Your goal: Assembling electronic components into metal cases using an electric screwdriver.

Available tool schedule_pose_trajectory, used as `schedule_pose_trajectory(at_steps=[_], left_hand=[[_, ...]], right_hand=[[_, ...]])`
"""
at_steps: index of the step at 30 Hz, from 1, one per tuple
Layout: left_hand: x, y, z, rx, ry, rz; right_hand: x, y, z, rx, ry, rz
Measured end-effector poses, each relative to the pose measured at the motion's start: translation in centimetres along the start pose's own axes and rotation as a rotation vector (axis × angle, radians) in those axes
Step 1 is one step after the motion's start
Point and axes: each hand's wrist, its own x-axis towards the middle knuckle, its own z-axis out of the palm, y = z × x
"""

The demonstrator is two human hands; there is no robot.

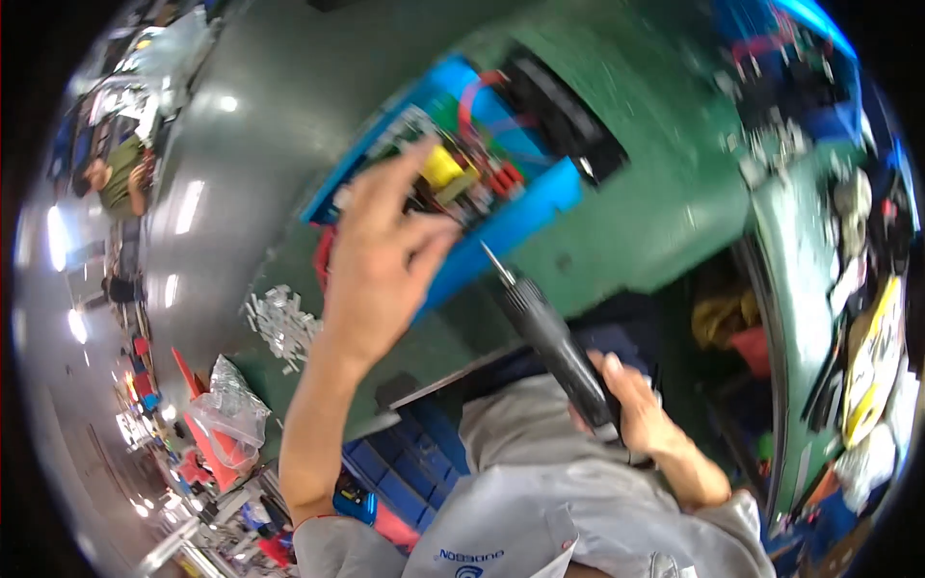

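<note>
A blue open-topped housing (515, 220) lies on the green bench, with circuit boards, wires and a yellow-wrapped component (442, 168) inside. My left hand (379, 252) reaches over its near left side, fingers spread and slightly blurred, covering part of the boards. No object shows between those fingers. In my right hand (631, 407) is a black electric screwdriver (547, 335), gripped near its rear end. Its bit points up and left, near the housing's near wall and apart from it. A black end panel (564, 114), joined by red wires, sits at the housing's far right end.
Small pale metallic pieces (282, 326) lie heaped at the bench's left. Farther left, a clear plastic bag (229, 412) rests by a red bin. Another blue housing (836, 116) stands at the far right, near a yellow package (872, 361). A co-worker (123, 173) is at the far left.
</note>
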Motion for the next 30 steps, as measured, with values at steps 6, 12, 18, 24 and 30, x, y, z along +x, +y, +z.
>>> schedule_pose_trajectory(at_steps=[6, 12, 18, 24, 30], left_hand=[[-0.4, -0.3, -0.1, -0.193, -0.062, -0.054], [0.8, 0.9, -2.0, -0.201, -0.241, -0.112], [0.1, 1.1, -2.3, -0.244, -0.331, -0.13], [-0.2, 1.1, -2.0, -0.203, -0.341, 0.009], [-1.3, 1.9, -1.9, -0.049, -0.317, 0.05]], right_hand=[[0.1, 0.1, -1.4, 0.233, -0.16, 0.252], [0.4, -1.4, -1.2, 0.259, -0.154, 0.275], [0.5, -1.4, -0.7, 0.199, -0.119, 0.319], [0.2, 0.9, -0.8, 0.61, -0.285, 0.363], [0.3, 3.6, -0.7, 0.893, -0.416, 0.325]])
